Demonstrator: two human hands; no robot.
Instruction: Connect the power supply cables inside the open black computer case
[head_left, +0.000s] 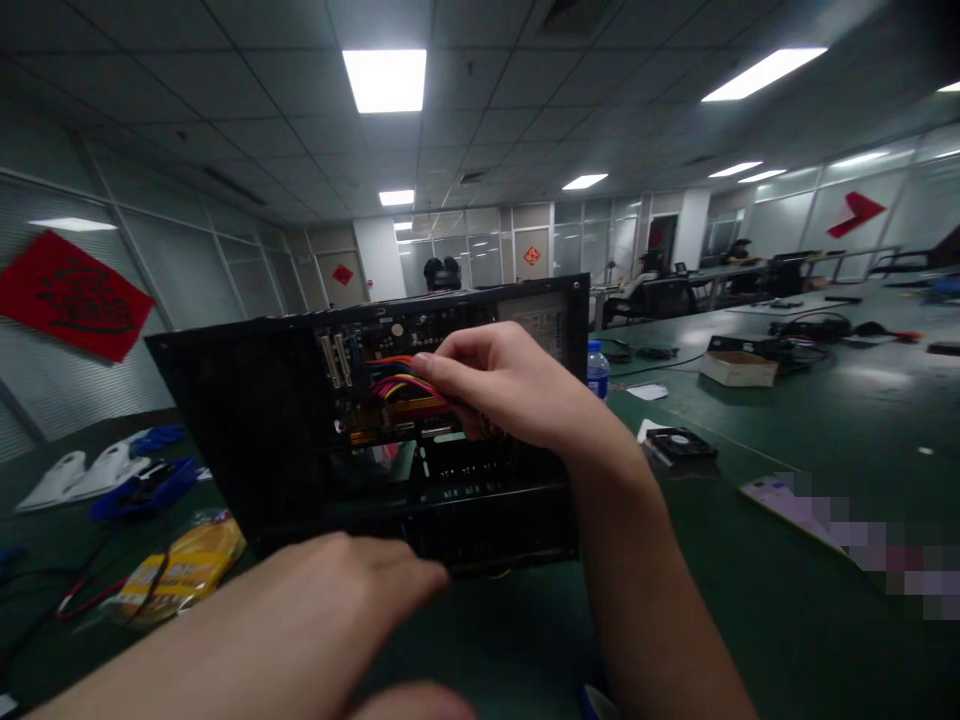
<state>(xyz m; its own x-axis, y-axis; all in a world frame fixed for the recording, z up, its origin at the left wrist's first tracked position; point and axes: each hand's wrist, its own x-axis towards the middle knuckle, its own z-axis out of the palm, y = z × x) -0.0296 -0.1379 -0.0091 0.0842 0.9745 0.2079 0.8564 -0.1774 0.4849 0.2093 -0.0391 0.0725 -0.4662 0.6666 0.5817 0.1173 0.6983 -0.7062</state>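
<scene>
A black computer case (360,500) stands on the green table in front of me with its side open. Inside it, a circuit board and white slots show behind a bundle of multicoloured cables (405,382). My right hand (502,385) reaches into the case, thumb and fingers closed on the cables; its fingertips are partly hidden. Close to the camera, below the lower edge of the case, is my left hand (360,590), slightly blurred. Its thumb is apart from the fingers, and nothing shows between them.
To the left lie a yellow packet (184,570), a blue tray (146,488) and white gloves (86,470). On the right are a hard drive (681,443), a water bottle (597,372), a small box (739,368) and loose cables. People sit farther back.
</scene>
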